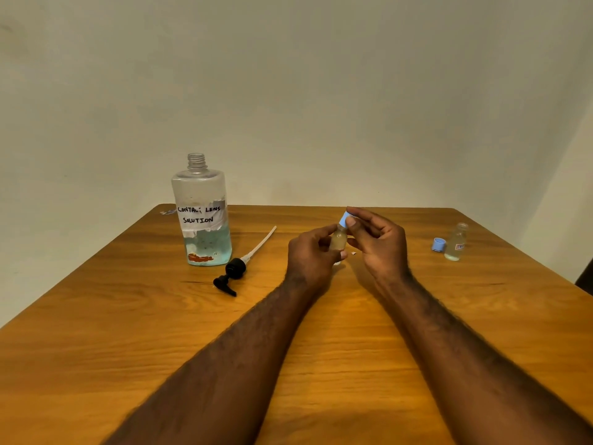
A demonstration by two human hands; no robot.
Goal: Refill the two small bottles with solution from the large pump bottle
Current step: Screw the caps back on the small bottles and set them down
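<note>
Head view, down over table

We counted one large bottle and one pump. There were two small bottles, a held small bottle and a standing small bottle, and two blue caps, a held cap and a loose cap. We saw two hands, a left hand and a right hand, and one worktop.

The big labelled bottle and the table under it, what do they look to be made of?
The big bottle looks like clear, glossy plastic: see-through walls, moulded screw thread at the neck. The table looks like wood or a wood-look laminate, smooth with a soft sheen: grain lines run across it.
</note>
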